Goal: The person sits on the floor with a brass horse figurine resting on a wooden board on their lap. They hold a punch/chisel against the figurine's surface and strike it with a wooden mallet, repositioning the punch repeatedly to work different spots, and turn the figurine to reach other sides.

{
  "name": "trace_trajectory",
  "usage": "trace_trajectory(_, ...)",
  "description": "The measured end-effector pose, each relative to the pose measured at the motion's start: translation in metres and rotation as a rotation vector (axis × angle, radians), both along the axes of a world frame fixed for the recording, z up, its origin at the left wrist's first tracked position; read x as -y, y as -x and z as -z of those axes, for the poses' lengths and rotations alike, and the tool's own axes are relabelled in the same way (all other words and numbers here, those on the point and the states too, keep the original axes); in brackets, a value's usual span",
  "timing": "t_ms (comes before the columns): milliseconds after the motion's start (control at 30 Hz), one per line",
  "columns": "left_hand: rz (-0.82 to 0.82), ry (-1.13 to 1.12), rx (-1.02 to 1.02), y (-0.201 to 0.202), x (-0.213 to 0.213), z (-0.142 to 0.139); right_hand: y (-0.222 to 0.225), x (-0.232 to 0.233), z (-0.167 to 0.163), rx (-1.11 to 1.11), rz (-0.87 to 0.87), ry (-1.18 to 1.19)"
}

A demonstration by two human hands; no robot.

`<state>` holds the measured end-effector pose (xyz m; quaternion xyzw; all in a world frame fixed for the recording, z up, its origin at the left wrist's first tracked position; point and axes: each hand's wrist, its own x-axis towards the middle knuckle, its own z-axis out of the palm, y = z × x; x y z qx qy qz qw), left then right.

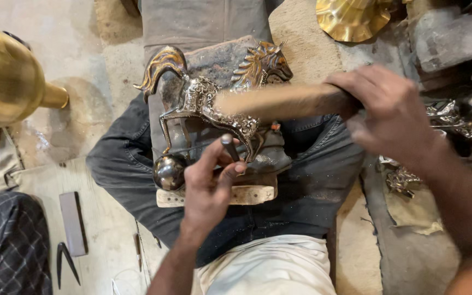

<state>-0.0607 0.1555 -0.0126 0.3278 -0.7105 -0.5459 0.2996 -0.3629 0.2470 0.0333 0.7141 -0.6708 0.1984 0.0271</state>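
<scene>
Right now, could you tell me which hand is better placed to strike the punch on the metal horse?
The right hand, most likely. It grips the wooden mallet raised above the metal horse, while the left hand is busy pinching the punch against the figure, so it cannot swing.

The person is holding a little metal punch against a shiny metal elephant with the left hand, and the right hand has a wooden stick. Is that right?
Not quite: it is a horse, not an elephant; the head view shows its mane and raised tail. The rest holds: the left hand holds a little metal punch against it, and the right hand has a wooden stick.
</scene>
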Motion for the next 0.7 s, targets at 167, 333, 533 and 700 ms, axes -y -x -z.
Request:
trace_trajectory(167,0.086,-0.128,-0.086,-0.003,0.031,-0.017,-0.023,-0.051,0.071,0.595,0.233,0.029)
trace_trajectory(333,0.364,0.092,0.036,0.018,0.069,-0.038,-0.062,-0.079,0.151,1.016,0.383,0.023)
trace_trajectory(533,0.794,0.588,0.009,0.054,0.084,-0.046,-0.08,-0.102,0.163,1.085,0.591,0.048)
trace_trajectory(700,0.952,0.772,0.273,0.075,0.089,-0.048,-0.097,-0.13,0.154,1.128,0.718,0.078)
